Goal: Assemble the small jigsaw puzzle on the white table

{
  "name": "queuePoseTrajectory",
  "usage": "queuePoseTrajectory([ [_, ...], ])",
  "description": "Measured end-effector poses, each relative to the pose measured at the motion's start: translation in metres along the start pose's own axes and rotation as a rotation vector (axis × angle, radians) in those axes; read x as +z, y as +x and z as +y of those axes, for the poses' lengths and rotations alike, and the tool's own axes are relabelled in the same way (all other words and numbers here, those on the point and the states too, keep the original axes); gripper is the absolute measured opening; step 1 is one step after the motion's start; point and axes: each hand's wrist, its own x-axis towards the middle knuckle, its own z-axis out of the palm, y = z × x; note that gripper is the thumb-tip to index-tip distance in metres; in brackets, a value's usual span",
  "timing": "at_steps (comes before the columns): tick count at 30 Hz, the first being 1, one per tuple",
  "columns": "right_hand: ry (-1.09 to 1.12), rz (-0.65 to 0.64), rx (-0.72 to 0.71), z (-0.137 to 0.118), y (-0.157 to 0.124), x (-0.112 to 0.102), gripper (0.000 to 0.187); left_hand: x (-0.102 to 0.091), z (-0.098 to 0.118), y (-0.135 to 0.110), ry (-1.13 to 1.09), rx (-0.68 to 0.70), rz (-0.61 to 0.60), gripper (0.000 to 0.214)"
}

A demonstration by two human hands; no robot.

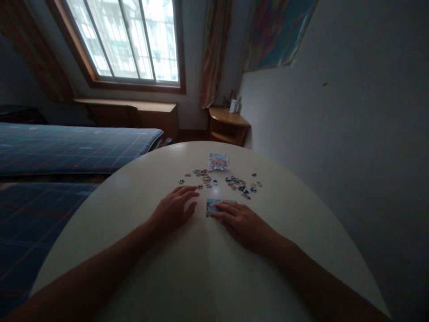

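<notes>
A partly joined jigsaw puzzle [211, 206], mostly blue, lies flat on the white round table. My right hand [241, 221] rests over it with the fingers stretched out, covering much of its right and lower part. To the left, my left hand [177, 208] is held low over the table, fingers apart, its fingertips close to a loose puzzle piece [200, 186]. Beyond the hands, loose pieces form a left pile [205, 175] and a right pile [236, 182]. Behind them lies a small printed picture packet [218, 162].
The white round table [161, 277] fills the foreground. A bed with a blue plaid cover [67, 150] stands to the left, and a wall [321, 147] runs along the right. A wooden corner shelf [228, 117] and a desk [147, 106] stand by the window.
</notes>
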Motion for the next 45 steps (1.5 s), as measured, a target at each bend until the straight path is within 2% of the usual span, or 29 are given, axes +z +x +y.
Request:
queuePoseTrajectory([
  [2, 0.003, -0.004, -0.006, 0.000, 0.000, -0.001, 0.034, 0.001, -0.012, 0.003, 0.079, -0.107, 0.024, 0.038],
  [6, 0.006, -0.010, -0.015, 0.000, 0.000, -0.001, 0.034, 0.004, -0.023, 0.008, 0.182, -0.266, -0.128, 0.055],
  [11, 0.022, 0.003, -0.011, 0.000, 0.000, -0.001, 0.034, -0.008, -0.013, 0.007, 0.243, -0.341, -0.168, 0.043],
  [14, 0.037, 0.015, -0.012, 0.000, 0.000, 0.000, 0.033, -0.020, 0.000, 0.002, 0.266, -0.326, -0.229, 0.027],
  [17, 0.049, 0.025, -0.014, 0.000, 0.000, 0.000, 0.033, -0.025, 0.016, -0.005, 0.245, -0.255, -0.285, 0.024],
  [20, 0.057, 0.014, -0.005, 0.000, 0.000, -0.002, 0.033, -0.023, 0.031, -0.011, 0.089, -0.084, -0.345, 0.026],
  [23, 0.083, -0.003, 0.025, -0.002, 0.001, -0.003, 0.030, -0.019, 0.042, -0.013, -0.056, 0.003, -0.355, 0.025],
  [29, 0.136, 0.068, 0.169, -0.010, 0.005, 0.004, 0.026, -0.025, 0.048, -0.008, -0.164, -0.090, -0.387, 0.026],
  [34, 0.260, 0.161, 0.242, -0.009, 0.009, 0.007, 0.018, -0.021, 0.044, -0.008, -0.345, -0.124, -0.313, 0.036],
  [38, 0.360, 0.240, 0.316, -0.007, 0.010, 0.004, 0.016, -0.010, 0.044, -0.009, -0.514, -0.156, -0.197, 0.026],
  [42, 0.365, 0.245, 0.216, -0.009, 0.009, 0.002, 0.028, -0.001, 0.048, -0.008, -0.691, -0.244, -0.096, 0.017],
  [45, 0.335, 0.240, 0.201, -0.010, 0.008, 0.002, 0.034, 0.000, 0.048, -0.008, -0.691, -0.245, -0.034, 0.017],
])
